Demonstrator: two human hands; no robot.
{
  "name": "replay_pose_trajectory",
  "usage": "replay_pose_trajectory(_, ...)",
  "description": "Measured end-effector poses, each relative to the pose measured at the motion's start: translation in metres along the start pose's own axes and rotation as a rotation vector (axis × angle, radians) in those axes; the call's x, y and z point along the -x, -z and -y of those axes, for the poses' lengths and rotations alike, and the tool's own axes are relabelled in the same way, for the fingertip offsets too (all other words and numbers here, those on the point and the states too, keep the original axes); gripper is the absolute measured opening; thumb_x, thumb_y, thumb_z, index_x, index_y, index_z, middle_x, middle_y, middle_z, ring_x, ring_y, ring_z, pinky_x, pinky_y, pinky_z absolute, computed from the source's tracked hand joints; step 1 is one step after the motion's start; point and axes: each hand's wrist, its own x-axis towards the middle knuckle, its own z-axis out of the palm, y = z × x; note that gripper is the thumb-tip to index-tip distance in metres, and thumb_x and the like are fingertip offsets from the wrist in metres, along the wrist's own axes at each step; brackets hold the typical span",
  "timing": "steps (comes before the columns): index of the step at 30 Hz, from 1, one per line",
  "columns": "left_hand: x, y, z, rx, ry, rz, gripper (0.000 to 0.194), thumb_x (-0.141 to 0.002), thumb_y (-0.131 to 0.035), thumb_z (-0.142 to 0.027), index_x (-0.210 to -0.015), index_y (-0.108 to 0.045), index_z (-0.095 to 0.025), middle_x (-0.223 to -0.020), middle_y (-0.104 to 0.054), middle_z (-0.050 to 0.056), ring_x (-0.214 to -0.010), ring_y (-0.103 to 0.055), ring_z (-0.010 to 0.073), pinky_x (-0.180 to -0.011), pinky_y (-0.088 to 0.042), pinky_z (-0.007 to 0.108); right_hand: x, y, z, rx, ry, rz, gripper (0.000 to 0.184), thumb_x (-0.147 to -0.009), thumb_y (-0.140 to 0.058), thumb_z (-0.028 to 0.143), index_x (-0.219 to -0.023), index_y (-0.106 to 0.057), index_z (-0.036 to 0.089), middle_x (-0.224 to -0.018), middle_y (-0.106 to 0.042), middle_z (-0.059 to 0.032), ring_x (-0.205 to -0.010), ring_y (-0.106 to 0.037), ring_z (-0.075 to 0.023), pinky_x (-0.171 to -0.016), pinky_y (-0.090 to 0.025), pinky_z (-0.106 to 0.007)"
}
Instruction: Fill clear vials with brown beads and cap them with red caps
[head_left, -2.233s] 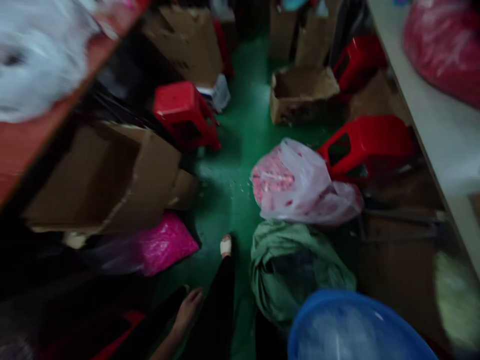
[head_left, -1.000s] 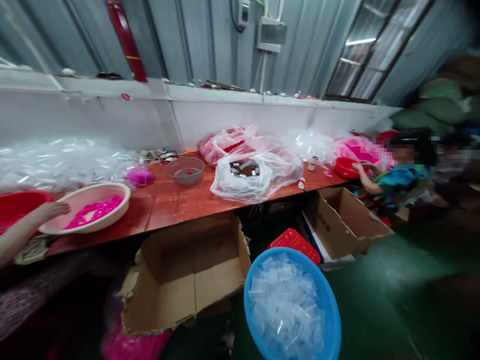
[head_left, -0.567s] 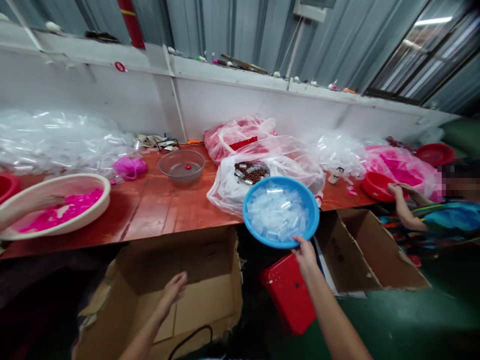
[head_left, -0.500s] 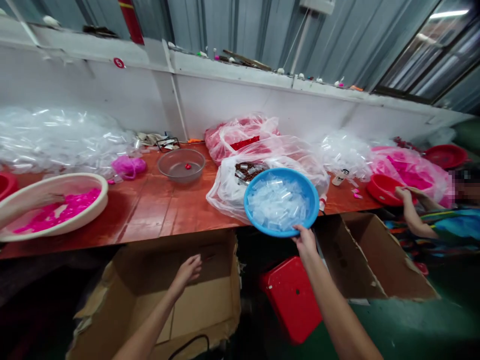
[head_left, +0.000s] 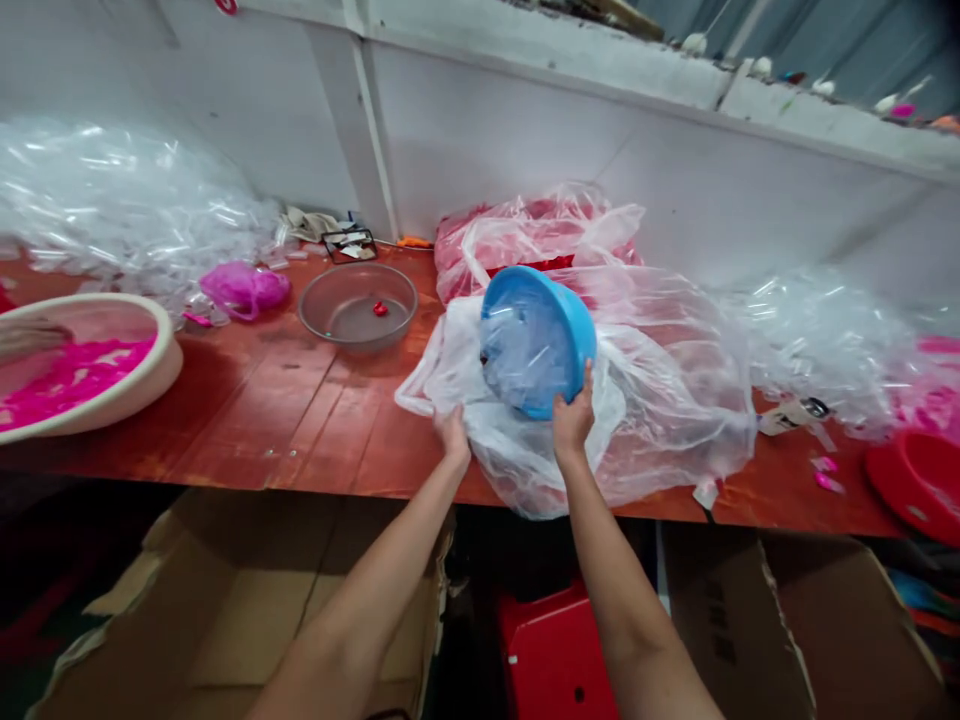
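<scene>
In the head view, the blue basin (head_left: 579,335) has gone from nearly level near the counter's edge to tipped on its side over the white plastic bag (head_left: 510,465), its mouth facing left. My left hand (head_left: 452,435) has come up from above the cardboard box (head_left: 247,620) to the bag. My right hand (head_left: 574,410) is clamped on the basin's lower side near the rim, and clear plastic pieces (head_left: 525,350) fill the mouth, blurred. My left hand touches the bag's near left edge; I cannot tell whether its fingers are closed on the plastic.

The bag lies open on the red-brown counter (head_left: 240,430), in front of a pink bag (head_left: 536,225). To its left sits a translucent bowl (head_left: 360,335) with a small red piece (head_left: 380,309) in it. Further left, a co-worker's hand (head_left: 30,340) is in a cream basin (head_left: 161,370) of bright pink pieces (head_left: 82,380). A white bottle (head_left: 791,416) lies just right of my bag, and a red stool (head_left: 562,660) stands below the counter.
</scene>
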Motion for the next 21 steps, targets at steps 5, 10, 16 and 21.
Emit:
replay_pose_trajectory(5, 0.012, -0.018, -0.04, 0.367, -0.484, -0.252, 0.054, -0.087, -0.048, -0.035, -0.138, -0.041, -0.017, -0.135, -0.051, 0.01, -0.121, -0.051, 0.0199, -0.1, -0.039, 0.029, -0.01, -0.025, 0.005, -0.007, 0.129, -0.019, 0.072, -0.078, -0.044, 0.014, -0.146, -0.025, 0.029, -0.152, -0.028, -0.0062, -0.127, -0.047, -0.0239, -0.096, -0.045, -0.035)
replay_pose_trajectory(10, 0.013, -0.017, -0.034, 0.334, -0.502, -0.351, 0.055, -0.086, -0.051, -0.035, -0.136, -0.044, -0.015, -0.136, -0.05, 0.013, -0.121, -0.051, 0.0203, -0.101, -0.039, 0.03, -0.04, -0.025, 0.004, -0.039, 0.275, -0.087, 0.067, -0.077, -0.042, 0.009, -0.142, -0.037, 0.023, -0.148, -0.036, -0.0068, -0.125, -0.049, -0.0216, -0.097, -0.045, -0.033)
replay_pose_trajectory(16, 0.01, 0.007, 0.003, 0.217, -0.463, -0.383, 0.055, -0.086, -0.051, -0.038, -0.137, -0.043, -0.016, -0.137, -0.05, 0.013, -0.123, -0.049, 0.0204, -0.104, -0.037, 0.03, -0.062, -0.022, 0.008, -0.085, 0.468, -0.185, 0.058, -0.081, -0.039, 0.008, -0.138, -0.044, 0.022, -0.144, -0.042, -0.0064, -0.123, -0.051, -0.0226, -0.088, -0.05, -0.031)
replay_pose_trajectory(21, 0.023, 0.019, 0.017, 0.189, -0.457, -0.323, 0.051, -0.085, -0.054, -0.038, -0.13, -0.049, -0.015, -0.13, -0.055, 0.013, -0.116, -0.054, 0.0213, -0.1, -0.04, 0.031, -0.073, -0.02, 0.013, -0.085, 0.599, -0.264, 0.054, -0.084, -0.035, 0.01, -0.136, -0.046, 0.019, -0.142, -0.045, -0.0093, -0.127, -0.047, -0.0226, -0.095, -0.047, -0.034)
